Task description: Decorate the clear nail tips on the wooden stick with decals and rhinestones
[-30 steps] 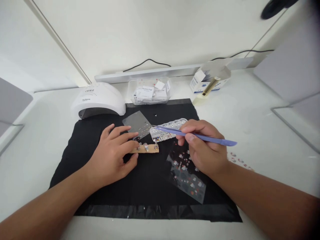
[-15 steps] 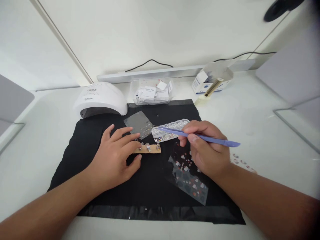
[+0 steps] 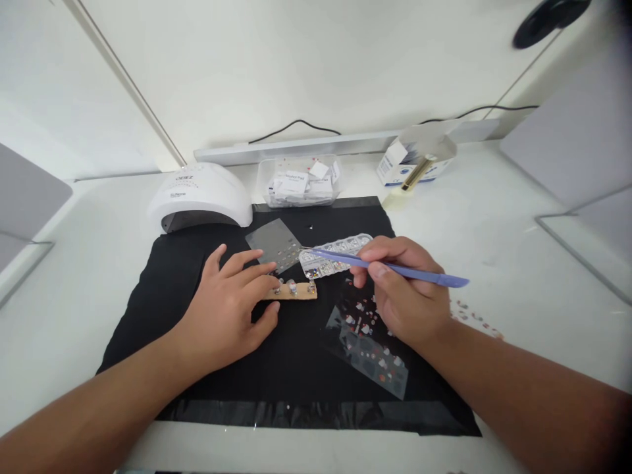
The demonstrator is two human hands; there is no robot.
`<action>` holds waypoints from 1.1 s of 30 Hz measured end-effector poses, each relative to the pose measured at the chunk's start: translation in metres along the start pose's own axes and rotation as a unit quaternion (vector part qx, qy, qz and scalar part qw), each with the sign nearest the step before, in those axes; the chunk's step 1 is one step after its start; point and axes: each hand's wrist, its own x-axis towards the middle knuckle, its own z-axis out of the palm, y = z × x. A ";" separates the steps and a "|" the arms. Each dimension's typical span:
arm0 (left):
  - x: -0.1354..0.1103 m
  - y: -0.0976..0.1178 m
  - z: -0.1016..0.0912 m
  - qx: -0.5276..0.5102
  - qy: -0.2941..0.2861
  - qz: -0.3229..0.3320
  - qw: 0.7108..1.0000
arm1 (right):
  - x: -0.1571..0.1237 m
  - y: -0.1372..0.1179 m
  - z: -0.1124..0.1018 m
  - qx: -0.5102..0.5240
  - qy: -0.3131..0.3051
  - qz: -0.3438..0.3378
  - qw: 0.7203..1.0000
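My left hand [image 3: 231,304] rests with its fingers spread on the black mat [image 3: 296,368]. Its index finger and thumb lie about the left end of a tan strip [image 3: 303,294], which carries several small decorated nail tips. In my right hand [image 3: 407,286] a slim purple pen-like tool [image 3: 419,273] is pinched between thumb and fingers. The tool's fine tip points left, over the left end of a clear compartment case [image 3: 340,247] of rhinestones. Beside that tip lies a translucent sheet [image 3: 274,240] with small bits on it. Sticker sheets [image 3: 375,359] lie under and below my right hand.
A white nail lamp [image 3: 200,197] stands at the back left. Behind the mat is a clear tub [image 3: 299,184] of alcohol pad packets. An open carton [image 3: 395,164] with a gold tube [image 3: 417,174] stands at the back right. Dark cables run along the wall.
The view has shifted slightly. Both hands, the purple tool and the strip keep about the same places relative to one another.
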 end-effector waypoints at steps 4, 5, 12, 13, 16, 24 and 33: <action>-0.001 -0.004 0.000 -0.016 -0.009 -0.002 1.000 | -0.001 0.002 0.000 0.012 -0.009 -0.009 1.000; -0.001 -0.005 0.000 -0.021 -0.012 -0.004 1.000 | -0.001 0.003 0.000 0.014 -0.010 -0.012 1.000; -0.005 -0.009 0.000 -0.023 -0.015 0.011 1.000 | 0.002 0.006 -0.003 0.005 -0.017 -0.033 0.999; -0.006 -0.010 -0.001 -0.022 -0.007 0.017 1.000 | 0.003 0.006 -0.004 0.003 -0.018 -0.037 0.999; -0.007 -0.014 -0.005 -0.019 0.026 0.027 0.999 | 0.003 0.006 -0.007 -0.005 -0.018 -0.044 0.999; -0.007 -0.029 -0.009 0.002 0.057 0.031 0.998 | -0.004 -0.004 -0.018 -0.124 -0.083 -0.120 0.981; -0.008 -0.037 -0.005 -0.012 0.047 0.028 0.998 | 0.010 -0.020 -0.020 -0.238 -0.171 -0.187 0.937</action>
